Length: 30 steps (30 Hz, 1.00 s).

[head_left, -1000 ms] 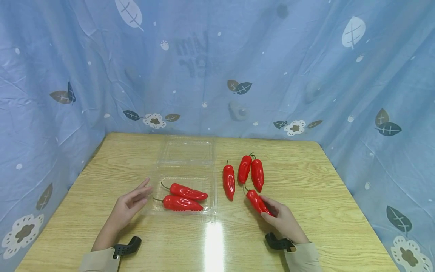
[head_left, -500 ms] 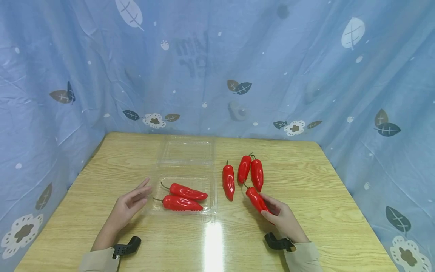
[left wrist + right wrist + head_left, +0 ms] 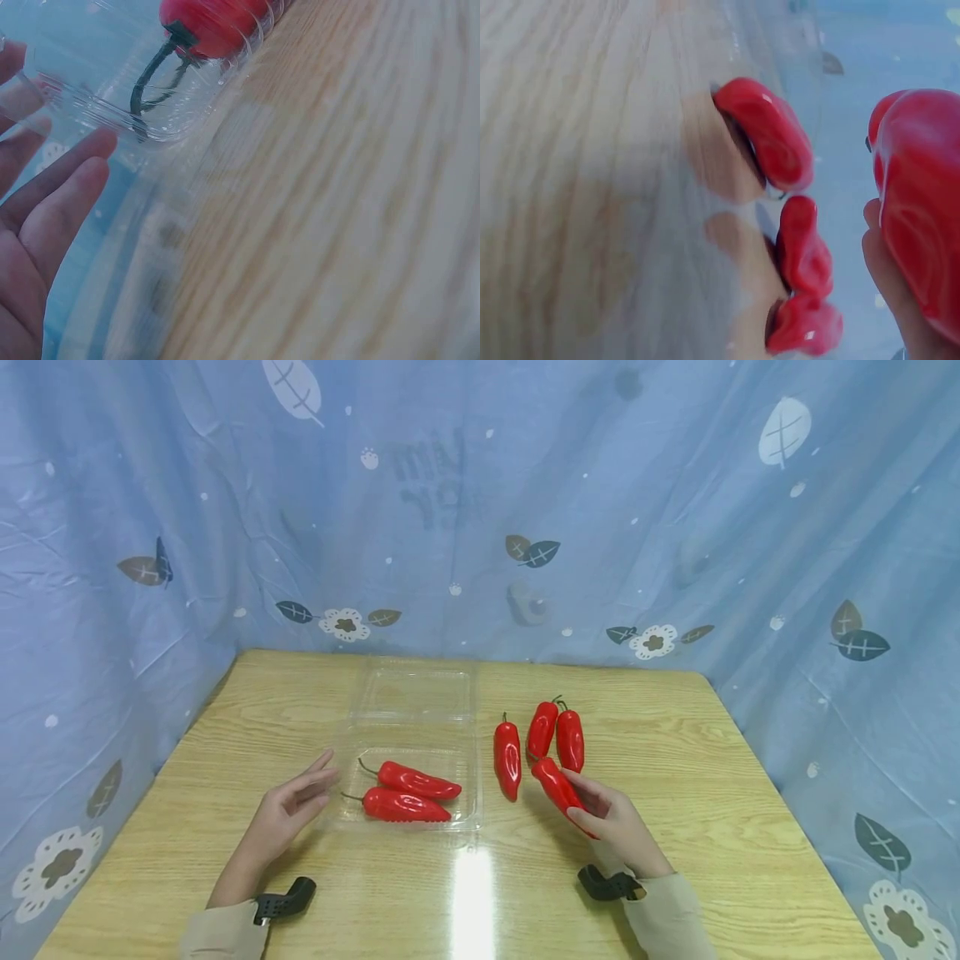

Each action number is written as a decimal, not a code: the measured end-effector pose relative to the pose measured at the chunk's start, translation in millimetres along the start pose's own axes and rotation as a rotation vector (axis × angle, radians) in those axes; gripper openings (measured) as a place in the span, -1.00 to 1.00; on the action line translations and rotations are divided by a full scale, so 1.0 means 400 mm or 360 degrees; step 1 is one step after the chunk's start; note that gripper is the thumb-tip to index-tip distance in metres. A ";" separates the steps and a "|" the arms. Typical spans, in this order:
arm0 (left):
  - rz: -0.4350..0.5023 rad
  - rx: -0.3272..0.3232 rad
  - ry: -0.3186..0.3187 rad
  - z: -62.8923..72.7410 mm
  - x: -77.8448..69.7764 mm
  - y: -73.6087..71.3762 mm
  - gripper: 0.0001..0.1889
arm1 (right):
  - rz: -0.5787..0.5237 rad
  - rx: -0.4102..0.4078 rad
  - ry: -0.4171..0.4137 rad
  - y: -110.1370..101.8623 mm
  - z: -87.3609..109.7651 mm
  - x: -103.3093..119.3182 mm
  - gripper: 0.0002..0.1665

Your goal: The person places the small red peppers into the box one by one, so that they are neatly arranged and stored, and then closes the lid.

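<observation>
In the head view, my right hand (image 3: 615, 818) pinches a red chili pepper (image 3: 557, 785) between thumb and fingers, its stem pointing away from me. That pepper (image 3: 922, 217) fills the right side of the right wrist view. A clear plastic clamshell box (image 3: 468, 814) lies unfolded on the left, with two red peppers side by side in its near half, the upper pepper (image 3: 418, 781) and the lower pepper (image 3: 405, 805). My left hand (image 3: 288, 806) stays at the box's left edge, fingers extended; in the left wrist view its fingertips (image 3: 97, 142) are beside the clear wall, contact uncertain.
Right of the box lies a single pepper (image 3: 507, 760). Two more peppers lie close together behind the held one, a left one (image 3: 542, 727) and a right one (image 3: 571, 739). The wooden table (image 3: 375, 902) backs onto a blue patterned curtain (image 3: 480, 510).
My right hand has moved slightly away from me and to the left with the pepper, which is raised more. My left hand keeps its place by the box.
</observation>
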<state>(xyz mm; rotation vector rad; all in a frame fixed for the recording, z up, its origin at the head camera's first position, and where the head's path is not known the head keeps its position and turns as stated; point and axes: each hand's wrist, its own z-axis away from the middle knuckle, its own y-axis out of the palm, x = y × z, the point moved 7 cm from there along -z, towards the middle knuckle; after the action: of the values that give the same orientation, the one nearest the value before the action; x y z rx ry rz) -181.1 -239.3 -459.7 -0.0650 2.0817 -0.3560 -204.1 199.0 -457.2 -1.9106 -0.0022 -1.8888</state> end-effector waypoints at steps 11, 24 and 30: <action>0.0068 0.0009 0.0040 -0.001 -0.005 0.002 -0.65 | 0.0039 0.0154 -0.0162 0.052 -0.059 0.057 -0.37; 0.0046 0.0008 0.0041 0.000 -0.005 0.003 -0.66 | 0.0052 0.0232 -0.0239 0.109 -0.130 0.118 -0.36; 0.0053 0.0002 0.0043 0.000 -0.004 0.003 -0.66 | 0.0140 0.0256 -0.0266 0.134 -0.175 0.147 -0.36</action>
<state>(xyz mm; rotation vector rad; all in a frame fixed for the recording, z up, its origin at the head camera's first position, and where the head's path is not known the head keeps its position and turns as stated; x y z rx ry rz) -180.2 -237.7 -458.5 -0.0249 2.1068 -0.3392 -250.2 110.7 -421.0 -1.9197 -0.1164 -1.6174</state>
